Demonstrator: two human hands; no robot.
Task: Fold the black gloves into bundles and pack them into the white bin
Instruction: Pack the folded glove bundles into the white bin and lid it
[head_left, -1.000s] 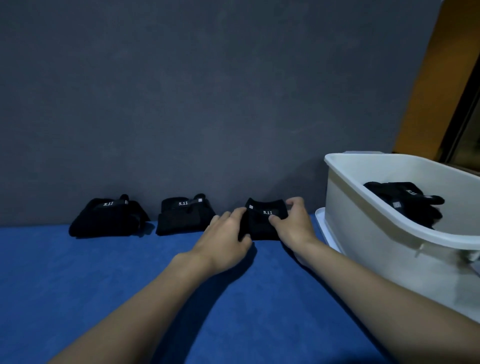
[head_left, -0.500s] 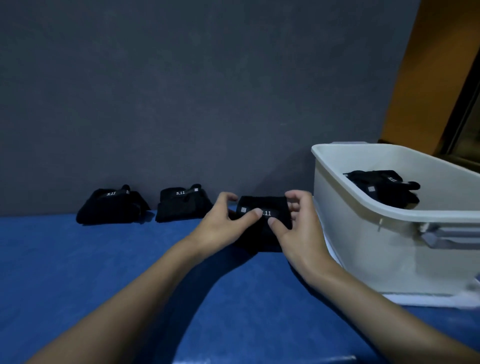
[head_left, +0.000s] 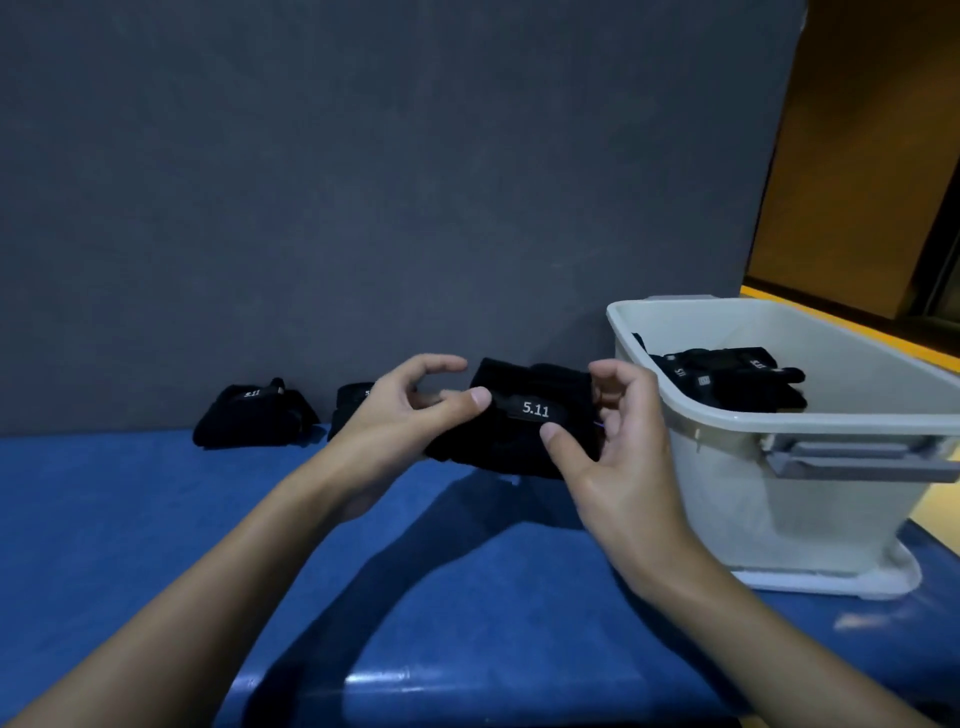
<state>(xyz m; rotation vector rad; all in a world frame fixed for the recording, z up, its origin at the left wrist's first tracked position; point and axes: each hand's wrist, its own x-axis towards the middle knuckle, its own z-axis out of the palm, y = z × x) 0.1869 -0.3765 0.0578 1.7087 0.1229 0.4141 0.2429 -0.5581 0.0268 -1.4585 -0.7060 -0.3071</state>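
1. "5.11" is read in white on the label of the black folded fabric glove bundle (head_left: 524, 439), which is faced toward the camera.
2. The bundle is pinched at its ends by the left hand (head_left: 405, 421) and the right hand (head_left: 615, 452), above the blue tabletop (head_left: 156, 519) and just left of the white plastic bin (head_left: 717, 499).
3. Its long axis is laid left to right.

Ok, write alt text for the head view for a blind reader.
A left hand and right hand pinch a folded black glove bundle labelled 5.11 over a blue table, beside a white bin holding black gloves. Two more bundles sit by the grey wall.
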